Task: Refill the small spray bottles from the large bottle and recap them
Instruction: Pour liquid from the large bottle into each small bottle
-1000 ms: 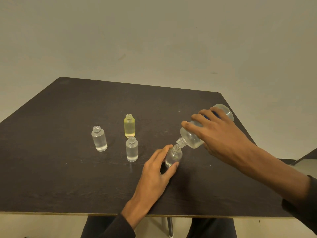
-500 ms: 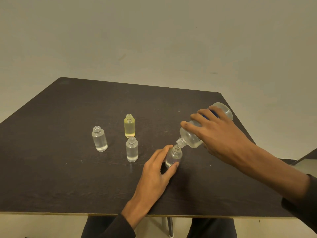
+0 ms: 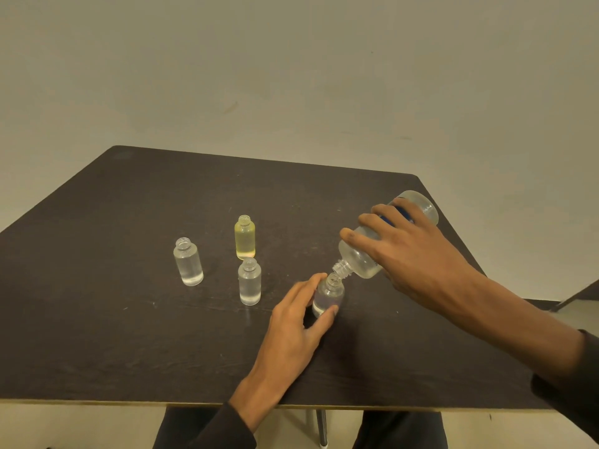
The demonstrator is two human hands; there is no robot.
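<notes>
My right hand grips the large clear bottle, tipped down to the left with its threaded neck at the mouth of a small clear bottle. My left hand holds that small bottle upright on the table between thumb and fingers. It holds a little liquid at its bottom. Three more small uncapped bottles stand to the left: a yellow one, a clear one in front of it, and a clear one farther left.
The dark table reaches from the near edge to the pale wall behind. Its right edge runs close past the large bottle. No caps or spray heads show in view. My knees and a chair leg appear below the near edge.
Almost nothing differs. Both hands and both bottles keep the same pouring pose; the large bottle stays tipped over the small one.
</notes>
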